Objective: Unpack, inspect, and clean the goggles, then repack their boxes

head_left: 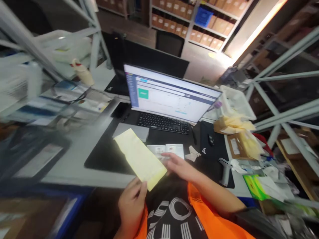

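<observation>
The left hand (133,200) pinches a yellow sheet (141,159) near its lower end, thumb on top and the curled fingers beneath. The sheet is pale yellow, flat and oblong, its face plain as far as the blur lets one see, with a slightly uneven left edge; whether it is a single layer or an envelope cannot be told. It is held over the front part of the black desk mat (107,156), its long axis running diagonally, from the far end at upper left, pointing toward the monitor side, to the near end at lower right, close to the person's body. Just beside its right edge, the right hand (178,166) has its index finger stretched over the printed white packets (175,149); its thumb side is partly hidden, so I cannot tell whether it grips anything. A crumpled beige scrap (192,153) lies to the right of the packets. Beyond them are a black keyboard (163,123) and a lit monitor (169,94), with a mouse (211,139) farther right.
</observation>
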Demonstrator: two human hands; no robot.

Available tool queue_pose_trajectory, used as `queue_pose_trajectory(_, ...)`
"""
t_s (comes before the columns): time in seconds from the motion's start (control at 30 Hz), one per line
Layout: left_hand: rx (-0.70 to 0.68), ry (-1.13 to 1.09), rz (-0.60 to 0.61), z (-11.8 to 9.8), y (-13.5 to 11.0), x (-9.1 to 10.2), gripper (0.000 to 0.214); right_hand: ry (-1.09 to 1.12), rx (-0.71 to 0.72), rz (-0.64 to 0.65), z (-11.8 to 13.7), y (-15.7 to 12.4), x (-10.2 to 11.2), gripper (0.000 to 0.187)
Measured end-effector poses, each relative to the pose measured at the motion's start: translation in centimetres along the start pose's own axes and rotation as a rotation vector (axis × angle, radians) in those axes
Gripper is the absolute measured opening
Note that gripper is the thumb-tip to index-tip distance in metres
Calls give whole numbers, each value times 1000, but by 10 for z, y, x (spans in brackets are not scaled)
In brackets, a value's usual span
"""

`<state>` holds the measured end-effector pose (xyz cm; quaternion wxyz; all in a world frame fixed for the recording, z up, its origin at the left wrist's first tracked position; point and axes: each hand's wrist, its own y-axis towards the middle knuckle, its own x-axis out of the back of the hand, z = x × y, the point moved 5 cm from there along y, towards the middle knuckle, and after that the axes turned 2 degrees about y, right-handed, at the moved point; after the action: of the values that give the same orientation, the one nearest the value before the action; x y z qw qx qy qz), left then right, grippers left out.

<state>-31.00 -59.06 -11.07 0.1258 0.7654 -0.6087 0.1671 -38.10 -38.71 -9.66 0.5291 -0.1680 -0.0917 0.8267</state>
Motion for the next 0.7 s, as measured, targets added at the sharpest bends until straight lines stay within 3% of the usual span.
queue_pose_trajectory(0.03,-71,13,66,-6,2,-9,30,54,6,7,-2,-7,-1,64)
queue_pose_trajectory(0.1,-185,-5,219,-15,7,-28,32,50,85,-99,-4,-18,8,65)
queue_pose_trajectory(0.23,-292,-25,433,-21,13,-55,36,-141,336,-600,2,-46,71,51)
queue_pose_trajectory(0.33,-244,72,418,-18,15,-55,35,-273,380,-987,-1,-81,144,47)
queue_pose_trajectory(0.43,-141,194,226,-18,18,-43,36,-461,209,-1317,-14,-122,221,42)
queue_pose_trajectory(0.5,-136,242,104,-23,22,-36,37,-483,126,-1408,-21,-143,261,39)
queue_pose_trajectory(0.57,-163,232,40,-26,30,-33,47,-498,70,-1420,-26,-154,287,36)
queue_pose_trajectory(0.7,-145,241,-26,-11,55,-38,98,-562,33,-1313,-29,-146,301,34)
